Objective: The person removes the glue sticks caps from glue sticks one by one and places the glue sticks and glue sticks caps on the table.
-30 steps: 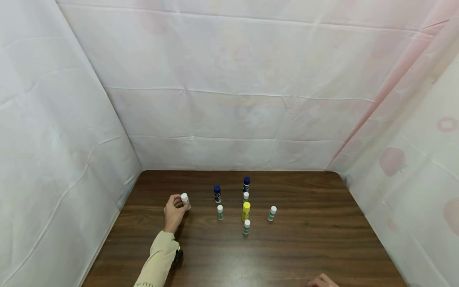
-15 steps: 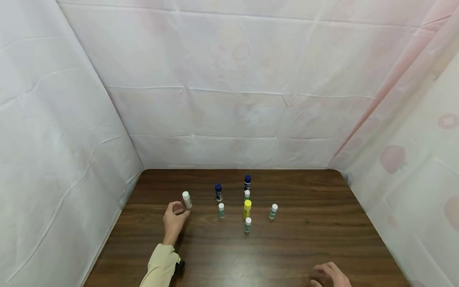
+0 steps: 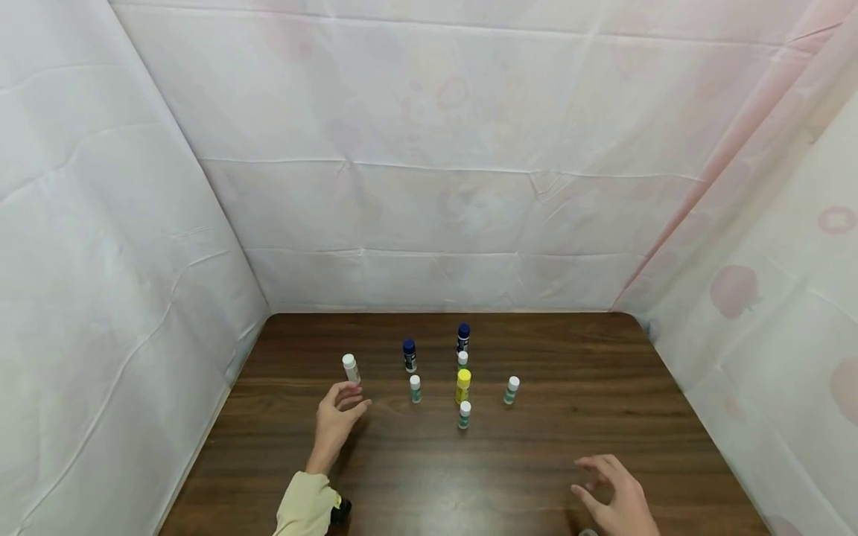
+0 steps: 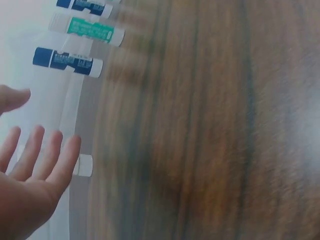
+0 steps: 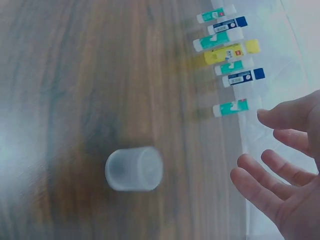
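A white glue stick [image 3: 351,368] stands upright on the left of the table. My left hand [image 3: 337,420] is just in front of it, fingers loosely bent and parted, holding nothing. In the left wrist view, the fingers [image 4: 63,165] cover most of that white stick. Over the table's front right, my right hand [image 3: 617,495] has thumb and fingers apart with nothing between them. A frosted, see-through cylinder [image 5: 134,169] sits near it in the right wrist view; only its top peeks in at the head view's lower edge.
Mid-table stand a yellow glue stick [image 3: 463,386], two dark-blue-capped ones [image 3: 410,356] and several white-capped ones with green labels [image 3: 415,389]. Pale cloth [image 3: 429,223] hangs behind the wooden table [image 3: 563,424] and along both sides.
My left hand has let go of the white glue stick and drawn back toward me, leaving it standing. My right hand has come further into view from the bottom edge, its fingers spreading.
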### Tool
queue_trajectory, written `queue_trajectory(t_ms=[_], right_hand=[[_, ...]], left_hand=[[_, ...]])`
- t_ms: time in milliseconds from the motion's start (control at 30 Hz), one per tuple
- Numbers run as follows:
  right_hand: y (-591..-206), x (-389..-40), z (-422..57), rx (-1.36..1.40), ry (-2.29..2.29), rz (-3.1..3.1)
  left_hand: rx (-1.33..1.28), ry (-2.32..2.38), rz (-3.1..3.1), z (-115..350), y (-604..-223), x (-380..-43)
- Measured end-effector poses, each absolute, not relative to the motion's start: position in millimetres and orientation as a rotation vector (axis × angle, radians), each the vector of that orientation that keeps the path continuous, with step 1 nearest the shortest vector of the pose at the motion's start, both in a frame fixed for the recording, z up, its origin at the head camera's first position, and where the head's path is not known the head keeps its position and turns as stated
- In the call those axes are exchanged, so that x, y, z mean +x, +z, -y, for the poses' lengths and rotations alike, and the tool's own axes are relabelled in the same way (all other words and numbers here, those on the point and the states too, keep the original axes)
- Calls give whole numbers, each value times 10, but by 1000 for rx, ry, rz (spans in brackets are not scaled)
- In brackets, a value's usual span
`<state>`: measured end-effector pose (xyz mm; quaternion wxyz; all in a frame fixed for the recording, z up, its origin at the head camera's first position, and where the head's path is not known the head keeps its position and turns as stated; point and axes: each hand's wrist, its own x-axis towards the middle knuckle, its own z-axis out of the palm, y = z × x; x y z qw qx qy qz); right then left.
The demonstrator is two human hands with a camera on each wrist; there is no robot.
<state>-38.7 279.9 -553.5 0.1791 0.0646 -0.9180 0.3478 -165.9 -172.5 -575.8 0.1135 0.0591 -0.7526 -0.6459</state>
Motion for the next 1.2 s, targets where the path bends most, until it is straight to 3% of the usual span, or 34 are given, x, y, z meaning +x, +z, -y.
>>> queue_trajectory(t_ms=[767,1200], right_hand=[[-5273,-767,-2402,284,1220,2503],[-5247,-942,-2229,306,1281,2507]], left_hand=[[-96,-2108,2242,1305,-5995,-1485],[-200,-2272,2234,1059,-5770,-1418]])
